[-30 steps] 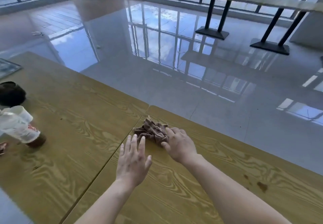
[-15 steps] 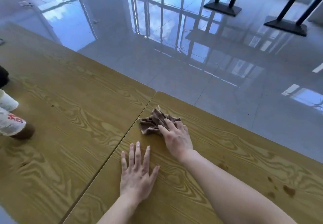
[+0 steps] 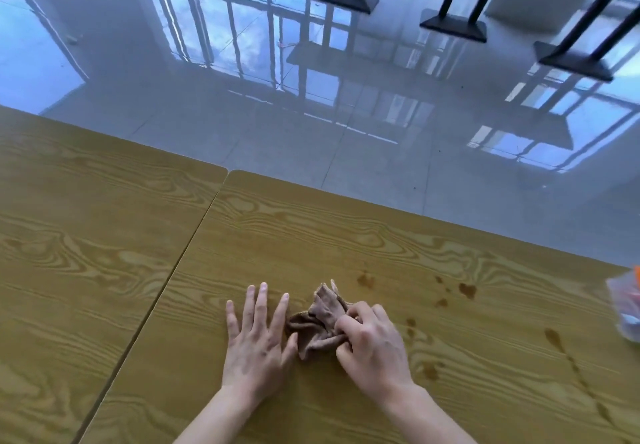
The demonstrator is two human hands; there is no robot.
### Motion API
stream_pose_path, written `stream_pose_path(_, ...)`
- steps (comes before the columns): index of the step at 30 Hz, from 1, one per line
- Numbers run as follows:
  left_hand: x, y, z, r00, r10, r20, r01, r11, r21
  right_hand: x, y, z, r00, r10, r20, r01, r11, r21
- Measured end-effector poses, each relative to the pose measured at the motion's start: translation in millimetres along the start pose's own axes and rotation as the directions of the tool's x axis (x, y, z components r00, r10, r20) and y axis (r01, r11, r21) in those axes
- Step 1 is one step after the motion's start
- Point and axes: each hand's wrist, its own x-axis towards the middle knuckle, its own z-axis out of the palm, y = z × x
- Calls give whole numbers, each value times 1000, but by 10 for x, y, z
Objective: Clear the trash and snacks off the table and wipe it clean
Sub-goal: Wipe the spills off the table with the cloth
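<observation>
Cloth: we've got a crumpled brown rag (image 3: 320, 324) sitting on the near part of the right-hand tabletop, bunched up, one corner poking up and away from us.
Right hand: we see the right hand (image 3: 372, 343) curled down over the rag's right side, fingers (image 3: 349, 324) bent and pinching the fabric, knuckles up. A closed grip on the cloth.
Left hand: our left hand (image 3: 258, 343) lies flat, palm down on the wood, fingers spread wide, holding nothing. Its thumb side sits just beside the rag's left edge; we can't tell if they touch.
Stains: and there they are, brown spots (image 3: 467, 290) on the wood, right of the rag and a little beyond it, more dots nearer the right wrist, plus a long thin streak (image 3: 575, 371) running toward the near right.
Table: we're over a yellow wood-grain table (image 3: 346, 235), with a second tabletop (image 3: 86, 235) butted against it on the left, a dark seam between the two.
Right edge: we glimpse a clear plastic bag (image 3: 628, 308) with some orange in it, cut off by the frame, contents too blurred to name.
Beyond: a glossy grey floor (image 3: 346, 131) throws back window reflections, and black table bases (image 3: 344, 0) stand at the far side.
</observation>
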Motion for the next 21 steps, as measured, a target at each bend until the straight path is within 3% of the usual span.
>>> stream_pose_path(3, -27, 324, 56, 999, 52, 8, -51, 999, -15, -502, 221, -72, 995, 101, -8, -101, 995, -15)
stream_pose_path(5, -44, 498, 70, 998, 56, 9, -56, 998, -25, -715, 344, -57, 995, 92, 31, -89, 994, -67)
stream_pose_path(9, -56, 536, 74, 999, -25, -42, 20, 993, -116, -660, 466, 163, 992, -53, 118, 69, 988, -139)
stream_pose_path(12, -44, 511, 61, 995, -69, -66, 56, 982, -183, -712, 483, 340, 978, -191, 86, 202, 969, -142)
stream_pose_path(15, -22, 532, 83, 997, -52, -61, 45, 993, -110, -1155, 686, 386, 936, -349, -33, 337, 923, -187)
stream_pose_path(17, -22, 531, 119, 999, -25, -46, 24, 999, -32, -1438, 968, 386, 960, -261, -103, 236, 950, -206)
stream_pose_path(19, -61, 591, 155, 999, 12, -38, -11, 1000, 11, -1540, 1235, 309, 989, 21, -144, -45, 984, -171)
stream_pose_path(21, -150, 798, 193, 998, 63, -23, -62, 998, 31, -1479, 1338, 242, 936, 313, -162, -330, 940, -87)
